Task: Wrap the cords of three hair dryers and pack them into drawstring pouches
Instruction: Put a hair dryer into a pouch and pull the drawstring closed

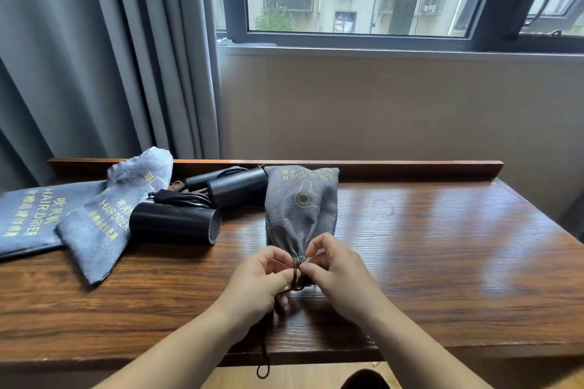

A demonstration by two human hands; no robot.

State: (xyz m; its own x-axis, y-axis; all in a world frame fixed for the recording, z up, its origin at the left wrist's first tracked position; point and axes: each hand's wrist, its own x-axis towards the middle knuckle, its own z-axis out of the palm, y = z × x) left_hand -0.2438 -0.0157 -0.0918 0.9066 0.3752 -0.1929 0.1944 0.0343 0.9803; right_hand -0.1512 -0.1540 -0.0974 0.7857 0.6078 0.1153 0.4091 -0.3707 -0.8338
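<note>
Both hands (297, 271) pinch the lengthwise pouch's (301, 208) near-pointing neck.

The right half of the wooden worktop (442, 246) lies bare and open to reach. The left half is crowded: two black hair dryers (177, 224) with bundled cords, lying against two flat grey pouches (94, 230). A filled pouch (300, 205) sits mid-worktop, and a raised wooden ledge (410, 166) blocks the far edge.

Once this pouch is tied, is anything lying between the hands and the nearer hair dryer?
Nothing visible. Bare table lies between the hands, at the filled pouch's drawstring, and the nearer hair dryer.
</note>
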